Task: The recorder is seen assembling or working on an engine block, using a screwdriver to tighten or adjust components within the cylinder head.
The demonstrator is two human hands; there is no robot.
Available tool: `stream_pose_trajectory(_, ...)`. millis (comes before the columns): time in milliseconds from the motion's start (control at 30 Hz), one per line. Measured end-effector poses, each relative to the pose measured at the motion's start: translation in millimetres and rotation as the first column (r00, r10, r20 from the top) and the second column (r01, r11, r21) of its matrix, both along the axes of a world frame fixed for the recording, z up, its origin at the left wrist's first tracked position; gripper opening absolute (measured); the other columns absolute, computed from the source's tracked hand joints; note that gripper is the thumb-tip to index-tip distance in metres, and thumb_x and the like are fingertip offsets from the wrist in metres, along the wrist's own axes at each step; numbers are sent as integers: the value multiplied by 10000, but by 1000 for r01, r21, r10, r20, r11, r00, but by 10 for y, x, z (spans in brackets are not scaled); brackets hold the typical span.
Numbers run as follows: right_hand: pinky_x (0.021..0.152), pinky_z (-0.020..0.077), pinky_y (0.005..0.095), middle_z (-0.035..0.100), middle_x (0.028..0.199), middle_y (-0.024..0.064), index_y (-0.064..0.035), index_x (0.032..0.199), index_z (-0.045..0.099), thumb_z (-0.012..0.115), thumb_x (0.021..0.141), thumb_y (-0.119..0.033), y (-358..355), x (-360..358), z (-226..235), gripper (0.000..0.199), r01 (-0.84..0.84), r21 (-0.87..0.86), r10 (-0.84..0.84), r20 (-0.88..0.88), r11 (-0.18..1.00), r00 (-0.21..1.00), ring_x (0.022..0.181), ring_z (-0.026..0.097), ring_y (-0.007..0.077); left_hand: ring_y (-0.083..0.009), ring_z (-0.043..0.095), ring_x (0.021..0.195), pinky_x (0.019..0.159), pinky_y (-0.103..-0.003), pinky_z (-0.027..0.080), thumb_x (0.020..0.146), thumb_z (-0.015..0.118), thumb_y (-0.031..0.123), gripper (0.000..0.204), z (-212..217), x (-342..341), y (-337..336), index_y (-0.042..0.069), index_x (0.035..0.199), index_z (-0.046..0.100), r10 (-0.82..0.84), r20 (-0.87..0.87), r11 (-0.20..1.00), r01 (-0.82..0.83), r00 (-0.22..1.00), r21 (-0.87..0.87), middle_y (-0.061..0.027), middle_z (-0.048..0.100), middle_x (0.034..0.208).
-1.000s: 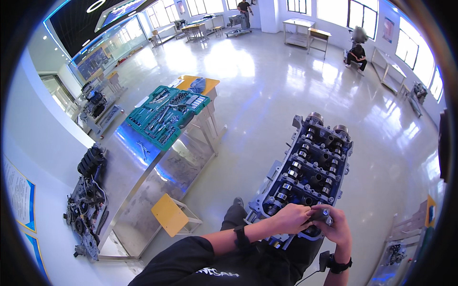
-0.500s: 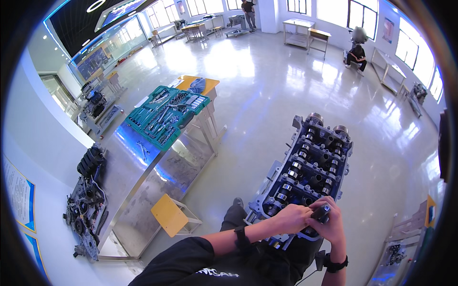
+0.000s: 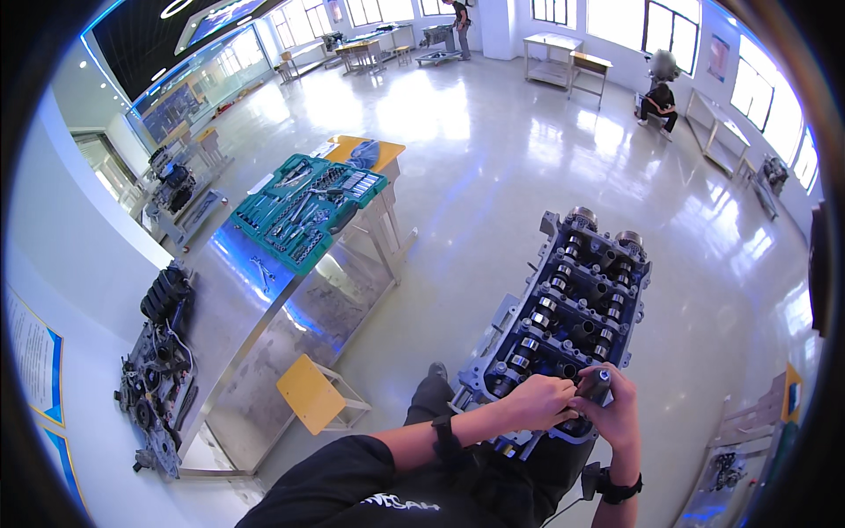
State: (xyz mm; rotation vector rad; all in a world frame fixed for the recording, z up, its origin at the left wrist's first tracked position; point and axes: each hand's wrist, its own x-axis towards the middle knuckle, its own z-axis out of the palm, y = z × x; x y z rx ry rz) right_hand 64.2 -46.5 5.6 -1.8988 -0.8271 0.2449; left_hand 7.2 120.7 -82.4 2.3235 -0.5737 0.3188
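Note:
An engine cylinder head (image 3: 547, 310) with two camshafts of shiny lobes stands in front of me. Above its near right corner, my right hand (image 3: 619, 412) is closed around a dark cylindrical tool handle (image 3: 596, 387) with a silver end pointing up. My left hand (image 3: 540, 403) is closed beside it, its fingertips pinched close to the right thumb. Whatever the left fingers hold is hidden. My left forearm crosses the near end of the cylinder head.
Left, a metal workbench (image 3: 214, 295) carries an open green socket set case (image 3: 304, 211), loose wrenches (image 3: 261, 274) and engine parts (image 3: 158, 374). A yellow-topped stool (image 3: 310, 392) stands beside it. One person (image 3: 657, 104) sits far right; another (image 3: 461, 31) stands at the back.
The tool handle in my right hand has tilted, its silver end moving slightly up and right. My left fingers have shifted slightly. The standing person at the back now leans left.

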Motion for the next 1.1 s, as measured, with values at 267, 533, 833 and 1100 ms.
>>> stream_pose_trajectory(267, 782, 543, 350, 681, 945, 97, -13, 1052, 668, 827, 636, 8, 46, -35, 26, 445, -26, -25, 29, 113, 999, 993, 871, 682, 248, -326, 659, 801, 688, -422, 546, 832, 696, 184, 211, 31, -14, 14, 37, 933, 583, -6, 48, 1000, 6, 999, 2, -117, 634, 866)
stream_pose_trajectory(533, 897, 540, 352, 729, 1072, 119, 18, 1217, 604, 679, 743, 69, -79, -51, -7, 482, -89, 76, 99, -140, 993, 985, 996, 711, 252, -351, 665, 836, 727, -449, 549, 835, 701, 195, 247, 45, -11, -7, 11, 953, 584, 11, -61, 1000, -10, 998, 9, -145, 640, 894)
stream_pose_trajectory(833, 784, 540, 354, 714, 924, 117, 0, 1020, 669, 789, 695, 20, -55, -63, -72, 347, 39, -3, -39, 57, 999, 998, 839, 701, 272, -347, 660, 820, 729, -437, 549, 835, 708, 205, 247, 116, -29, 13, -7, 893, 595, 8, -31, 1000, -8, 999, -4, -144, 631, 877)
stream_pose_trajectory(1100, 745, 534, 370, 682, 891, 99, -17, 924, 674, 891, 611, -48, 33, -99, 2, 383, 55, 10, -56, 149, 998, 987, 832, 670, 287, -334, 655, 802, 712, -425, 548, 814, 719, 201, 237, 67, -30, 28, 15, 892, 593, 14, -15, 1000, -14, 1000, 1, -130, 615, 839)
